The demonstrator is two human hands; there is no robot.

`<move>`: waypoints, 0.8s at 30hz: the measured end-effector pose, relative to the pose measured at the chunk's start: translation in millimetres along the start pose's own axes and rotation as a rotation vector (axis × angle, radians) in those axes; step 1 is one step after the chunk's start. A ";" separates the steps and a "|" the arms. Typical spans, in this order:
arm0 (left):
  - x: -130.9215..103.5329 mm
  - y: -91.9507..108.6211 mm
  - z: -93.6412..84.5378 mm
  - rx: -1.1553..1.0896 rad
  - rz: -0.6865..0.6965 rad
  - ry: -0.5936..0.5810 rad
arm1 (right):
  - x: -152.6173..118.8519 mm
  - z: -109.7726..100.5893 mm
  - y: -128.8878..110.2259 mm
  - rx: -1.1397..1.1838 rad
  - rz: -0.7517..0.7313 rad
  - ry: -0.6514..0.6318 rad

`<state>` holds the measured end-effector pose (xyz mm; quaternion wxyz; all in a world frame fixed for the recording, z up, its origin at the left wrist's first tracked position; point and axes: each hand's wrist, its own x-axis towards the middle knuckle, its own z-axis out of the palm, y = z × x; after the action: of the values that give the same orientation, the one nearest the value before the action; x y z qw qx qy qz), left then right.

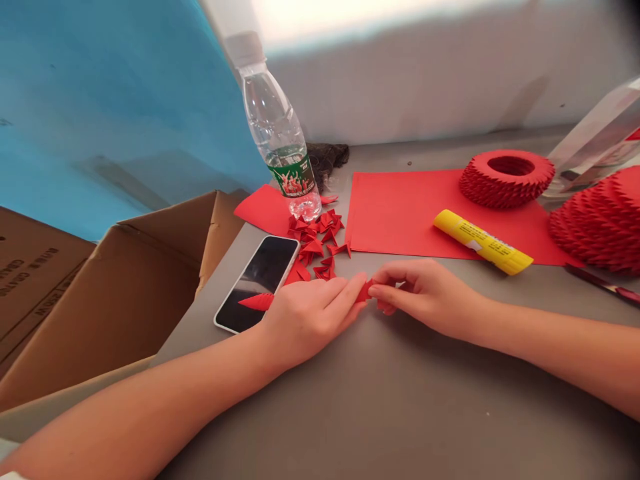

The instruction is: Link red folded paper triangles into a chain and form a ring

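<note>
My left hand (313, 317) is closed round a strip of red folded paper, most of it hidden under the palm. One ridged red end (257, 302) sticks out on the left, over a dark-screened phone (260, 273). At the other side, a small folded red paper piece (366, 291) shows between my two hands. The thumb and forefinger of my right hand (427, 293) pinch this piece at the fingertips. Just beyond my left hand lies a pile of loose folded red paper pieces (313, 248).
A water bottle (283, 133) stands behind the pile. Red paper sheets (395, 213) lie under a yellow glue stick (483, 241) and a ridged red paper ring (505, 179). A larger ridged red stack (600, 223) is at right. An open cardboard box (115, 287) adjoins the table's left edge.
</note>
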<state>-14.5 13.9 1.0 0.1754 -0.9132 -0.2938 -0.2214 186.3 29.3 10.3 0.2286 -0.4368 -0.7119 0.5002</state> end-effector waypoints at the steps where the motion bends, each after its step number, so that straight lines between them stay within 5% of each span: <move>1: -0.5 0.3 0.3 0.000 -0.002 -0.001 | -0.1 0.8 0.3 -0.017 0.002 -0.009; 13: 0.2 -2.0 -1.1 0.015 -0.042 0.010 | 5.9 0.4 5.3 0.061 -0.017 -0.081; 19: 10.6 -28.1 -25.4 0.180 -0.212 0.113 | 20.8 -9.8 16.5 -0.139 -0.181 0.066; 24: 0.8 -25.8 -45.0 0.236 -0.299 0.028 | 41.6 2.9 10.8 -0.416 -0.421 0.064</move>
<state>-43.4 13.8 44.1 0.2504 -0.8294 -0.4474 -0.2218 167.0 64.4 -5.3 0.2551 -0.3324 -0.8664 0.2714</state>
